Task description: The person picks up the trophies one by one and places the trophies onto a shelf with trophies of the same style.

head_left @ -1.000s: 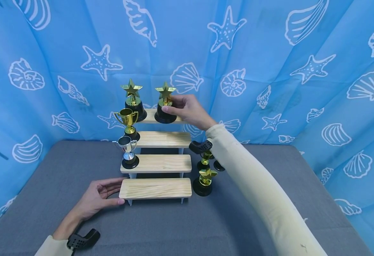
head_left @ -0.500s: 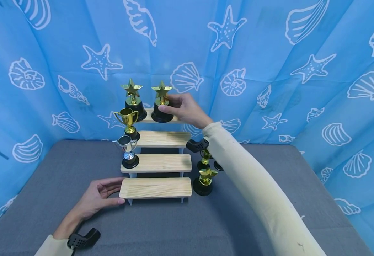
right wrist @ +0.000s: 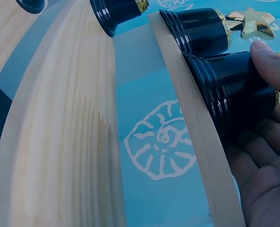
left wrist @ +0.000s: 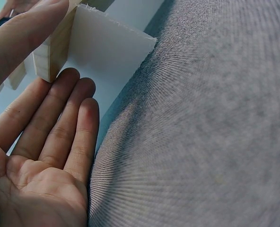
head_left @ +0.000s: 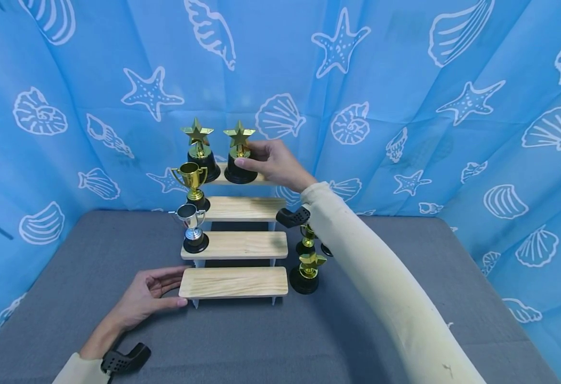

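At the top step of a four-tier wooden display stand [head_left: 232, 282], my right hand [head_left: 282, 164] grips a gold star trophy [head_left: 234, 170] by its black base and stem. In the right wrist view, the black base [right wrist: 234, 82] stands at the step's edge with my thumb across it. Another star trophy [head_left: 201, 162] stands just left of it. One step down is a gold cup trophy [head_left: 190, 175]; below that stands a silver cup trophy [head_left: 191, 220]. My left hand [head_left: 141, 301], fingers extended, touches the bottom step's left end [left wrist: 50, 61].
Beside the stand on the right, a star trophy [head_left: 304, 277] and a gold cup trophy [head_left: 306, 240] stand on the grey cloth [head_left: 203, 346], with another black base partly hidden by my right sleeve [head_left: 371, 266]. A blue shell-print curtain [head_left: 280, 64] hangs right behind the stand.
My right hand has slid the star trophy a little left along the top step, closer to the other star trophy. My left hand has stayed at the bottom step.
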The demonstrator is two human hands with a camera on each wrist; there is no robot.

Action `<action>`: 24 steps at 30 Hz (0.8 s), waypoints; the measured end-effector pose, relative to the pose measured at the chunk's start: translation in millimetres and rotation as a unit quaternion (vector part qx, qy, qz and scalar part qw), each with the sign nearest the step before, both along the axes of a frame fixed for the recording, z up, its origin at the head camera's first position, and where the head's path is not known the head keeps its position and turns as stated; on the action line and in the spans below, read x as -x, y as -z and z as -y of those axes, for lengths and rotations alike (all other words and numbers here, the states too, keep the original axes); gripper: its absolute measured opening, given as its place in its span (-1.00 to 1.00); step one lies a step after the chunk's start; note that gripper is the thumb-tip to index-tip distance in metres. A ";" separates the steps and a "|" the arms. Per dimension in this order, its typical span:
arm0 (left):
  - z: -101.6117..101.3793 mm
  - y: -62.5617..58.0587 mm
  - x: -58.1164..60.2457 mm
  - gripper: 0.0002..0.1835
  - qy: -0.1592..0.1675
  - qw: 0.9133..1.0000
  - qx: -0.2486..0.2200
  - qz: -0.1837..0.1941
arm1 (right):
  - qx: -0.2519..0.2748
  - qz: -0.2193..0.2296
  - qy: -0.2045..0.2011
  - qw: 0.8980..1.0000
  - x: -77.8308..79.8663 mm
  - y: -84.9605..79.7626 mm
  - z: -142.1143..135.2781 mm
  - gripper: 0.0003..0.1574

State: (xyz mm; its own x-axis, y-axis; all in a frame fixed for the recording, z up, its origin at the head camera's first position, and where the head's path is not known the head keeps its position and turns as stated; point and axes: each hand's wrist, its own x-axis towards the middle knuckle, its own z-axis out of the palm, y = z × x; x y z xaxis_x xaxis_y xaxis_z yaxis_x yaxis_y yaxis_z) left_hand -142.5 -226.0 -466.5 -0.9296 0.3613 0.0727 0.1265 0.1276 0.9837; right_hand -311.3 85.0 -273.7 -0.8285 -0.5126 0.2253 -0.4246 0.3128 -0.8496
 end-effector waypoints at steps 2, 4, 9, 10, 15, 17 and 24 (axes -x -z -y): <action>-0.1 0.0 0.0 -0.27 -0.001 1.000 0.000 0.000 | -0.002 -0.005 0.001 1.000 -0.1 -0.2 0.8 -0.31; -0.1 0.2 0.1 -0.27 0.000 1.000 -0.001 -0.002 | -0.001 -0.007 -0.002 1.000 -0.1 -0.4 1.8 -0.34; -0.2 0.5 -0.1 -0.28 0.002 1.000 -0.001 -0.007 | 0.007 -0.006 -0.014 1.000 0.7 0.0 3.9 -0.39; -0.2 0.6 -0.1 -0.28 0.002 1.000 0.000 -0.008 | 0.007 -0.004 -0.014 1.000 1.0 0.2 4.2 -0.39; 0.8 1.7 1.4 -0.27 0.003 1.000 0.000 -0.007 | 0.010 -0.003 -0.012 1.000 1.3 1.3 5.5 -0.36; 1.0 2.3 2.2 -0.28 0.005 1.000 -0.002 -0.008 | 0.011 -0.003 -0.012 1.000 1.2 1.5 5.7 -0.36; 0.5 2.0 1.4 -0.28 0.006 1.000 -0.004 -0.010 | 0.016 0.000 -0.016 1.000 0.9 2.4 5.9 -0.37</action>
State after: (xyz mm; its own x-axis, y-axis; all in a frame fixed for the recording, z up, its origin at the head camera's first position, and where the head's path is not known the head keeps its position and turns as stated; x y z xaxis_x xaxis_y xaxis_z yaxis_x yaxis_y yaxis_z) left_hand -143.9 -226.5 -468.5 -0.9236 0.3715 0.0944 0.1478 0.1180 0.9820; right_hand -312.3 79.0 -276.1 -0.8119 -0.5315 0.2415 -0.4336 0.2720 -0.8591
